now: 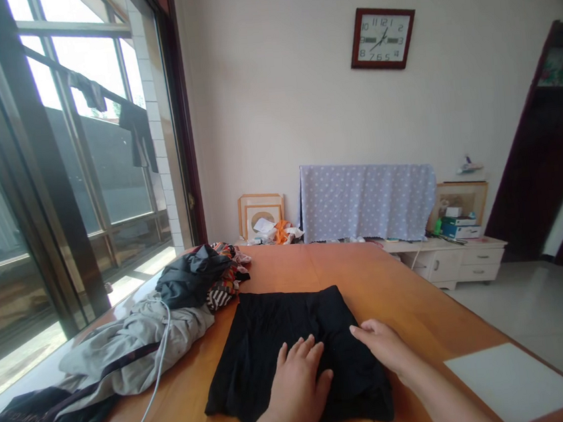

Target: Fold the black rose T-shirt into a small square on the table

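Observation:
A black garment (273, 326) lies folded into a rough rectangle on the wooden table, with small wrinkles across its top. My left hand (302, 383) rests on its near middle, palm down with the fingers spread. At the garment's right edge is my right hand (383, 344); its thumb is on the cloth and the fingers are bent at the border, partly hidden. The exact kind of garment cannot be made out.
On the left of the table (401, 299) lie a heap of grey clothes (144, 339), a dark garment (192, 274) and a white cable (163, 357). A white sheet (511, 381) is at the right edge. Behind stands a low white cabinet (468, 262).

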`<state>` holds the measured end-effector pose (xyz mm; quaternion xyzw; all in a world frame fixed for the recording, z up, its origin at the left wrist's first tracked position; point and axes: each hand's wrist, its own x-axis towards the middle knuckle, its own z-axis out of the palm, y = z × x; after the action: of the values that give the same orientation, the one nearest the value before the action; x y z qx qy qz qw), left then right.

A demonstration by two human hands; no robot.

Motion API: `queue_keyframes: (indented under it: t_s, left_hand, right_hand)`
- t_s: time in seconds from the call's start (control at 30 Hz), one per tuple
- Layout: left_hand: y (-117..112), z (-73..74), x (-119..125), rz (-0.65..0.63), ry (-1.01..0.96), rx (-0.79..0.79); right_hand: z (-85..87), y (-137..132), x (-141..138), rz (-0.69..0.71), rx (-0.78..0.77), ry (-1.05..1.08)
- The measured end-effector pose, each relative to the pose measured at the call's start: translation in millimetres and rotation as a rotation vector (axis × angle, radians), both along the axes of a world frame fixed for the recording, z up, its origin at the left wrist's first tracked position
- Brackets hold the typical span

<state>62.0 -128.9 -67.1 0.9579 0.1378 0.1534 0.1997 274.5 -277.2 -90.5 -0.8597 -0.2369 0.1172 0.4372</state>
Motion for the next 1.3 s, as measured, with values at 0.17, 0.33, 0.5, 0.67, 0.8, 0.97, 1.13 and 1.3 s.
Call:
queue_keyframes:
  t_s: [0.17, 0.33, 0.5, 0.67, 0.8, 0.97, 1.13, 1.3]
  left_hand:
    - [0, -9.7, -2, -0.016, 0.003, -0.013]
    - [1, -9.9, -4, -0.014, -0.015, -0.026]
    - [3, -9.9, -5, -0.006, -0.049, -0.096]
    - [6, -6.7, -6, -0.012, -0.080, -0.229]
    - [7, -6.9, -6, -0.016, -0.138, -0.279]
    - [10, -11.7, -4, 0.012, -0.169, -0.328]
    - [11, -12.9, -2, 0.005, -0.153, -0.299]
    - [10, -10.8, -2, 0.032, -0.119, -0.266]
  right_hand:
    - [6.5, 4, 2, -0.101, -0.067, -0.149]
    - [20.0, 16, -5, -0.063, -0.083, -0.308]
    - [21.8, 33, -25, 0.069, -0.025, -0.346]
    - [25.4, 57, -43, 0.157, -0.113, -0.347]
    - [33.2, 78, -51, 0.102, -0.409, -0.372]
    - [23.6, 94, -49, 0.027, -0.372, -0.295]
    - [13.9, 86, -29, 0.014, -0.142, -0.146]
    - [15.0, 55, 7, -0.036, 0.204, 0.175]
